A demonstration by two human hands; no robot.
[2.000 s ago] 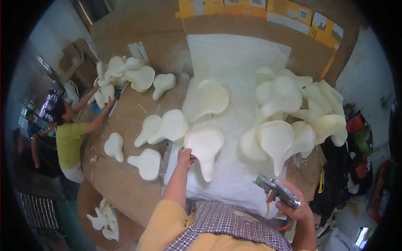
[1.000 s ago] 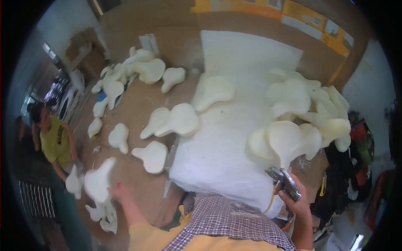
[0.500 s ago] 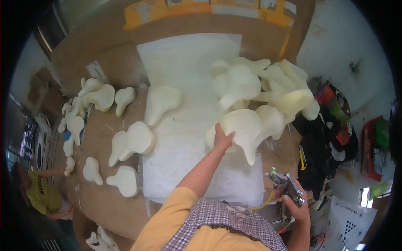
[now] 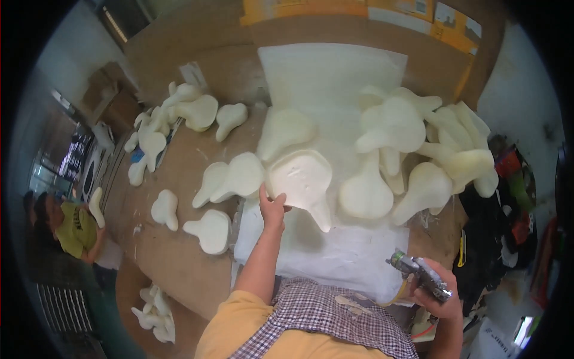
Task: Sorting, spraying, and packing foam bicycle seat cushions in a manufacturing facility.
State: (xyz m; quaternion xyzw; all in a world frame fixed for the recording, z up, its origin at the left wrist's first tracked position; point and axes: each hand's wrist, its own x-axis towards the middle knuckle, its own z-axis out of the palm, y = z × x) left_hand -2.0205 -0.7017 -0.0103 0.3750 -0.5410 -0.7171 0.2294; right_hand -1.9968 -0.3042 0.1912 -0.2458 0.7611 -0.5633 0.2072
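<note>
My left hand grips the left edge of a cream foam bicycle saddle pad, thumb on its face. The pad is raised above the white sheet, its hollowed side toward me and its nose pointing down and right. My right hand is wrapped round a metal spray gun, its nozzle pointing left, apart from the pad. Just right of the held pad lies another saddle pad. Behind it, toward the far side, is a further pad.
A heap of saddle pads covers the sheet's right side. Several more lie left on the brown table. A yellow cutter lies at the right edge near black cloth. At far left, a person holds a pad.
My left hand has lifted the saddle pad from the heap and carried it left, turning its hollow side up. The spray gun stays in my right hand. The view has swung left.
</note>
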